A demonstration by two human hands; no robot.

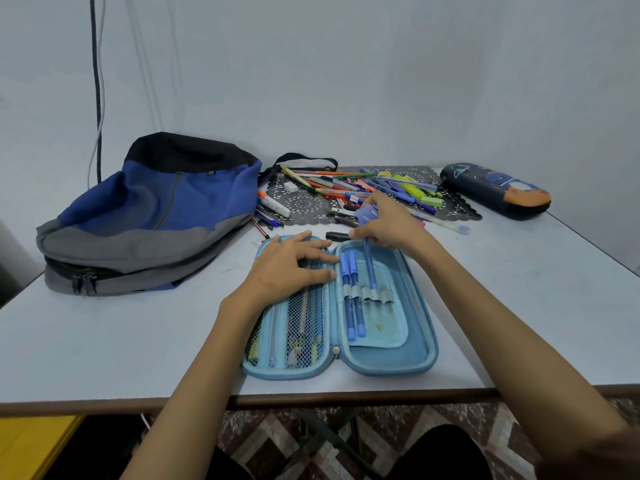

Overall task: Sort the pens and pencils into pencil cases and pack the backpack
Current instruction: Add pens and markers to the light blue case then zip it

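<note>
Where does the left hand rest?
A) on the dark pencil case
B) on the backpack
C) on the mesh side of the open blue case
C: the left hand lies flat, fingers straight, on the mesh side of the open blue case; the right hand holds a blue pen.

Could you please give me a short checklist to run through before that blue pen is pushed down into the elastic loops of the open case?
1. Light-blue pencil case lies open and flat: ok.
2. Left hand presses flat on the mesh half, steadying the case: ok.
3. Right hand has a pinching grip on the upper end of the blue pen: ok.
4. Pen's lower end threaded into one of the elastic loops: cannot tell.
5. Two stored pens sit in loops to the left, apart from the held pen: ok.
</note>
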